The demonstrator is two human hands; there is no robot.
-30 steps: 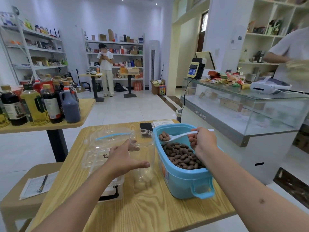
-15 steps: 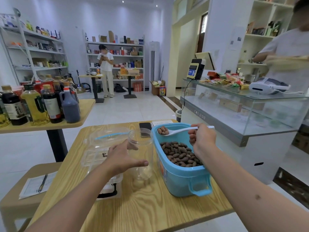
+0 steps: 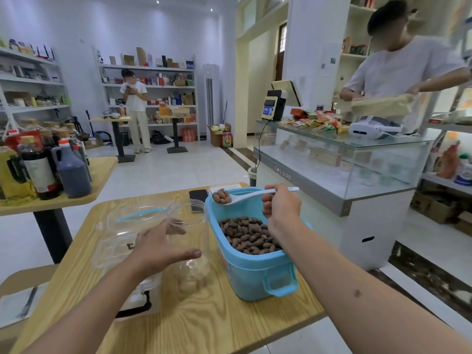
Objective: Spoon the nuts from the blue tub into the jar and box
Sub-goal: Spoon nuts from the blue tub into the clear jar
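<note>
On the wooden table, the left hand curls around the clear jar, with the thumb across the front and the fingers showing through the plastic on the far side. Just right of that hand and jar stands the blue tub, touching or almost touching the jar. Inside the tub lies a pile of brown nuts. The right hand hangs over the far part of the tub with its fingers curled tight around the handle of a white spoon. The spoon points left from that hand, and its bowl holds a few nuts above the tub's far left corner, close to the mouth of the jar. Left of the left hand, partly hidden by it, sits the clear box with its lid open and a blue strip on it. Beyond the jar, a dark phone lies flat on the table. Far past the right hand stands a glass counter, and a person in a white shirt is behind it.
</note>
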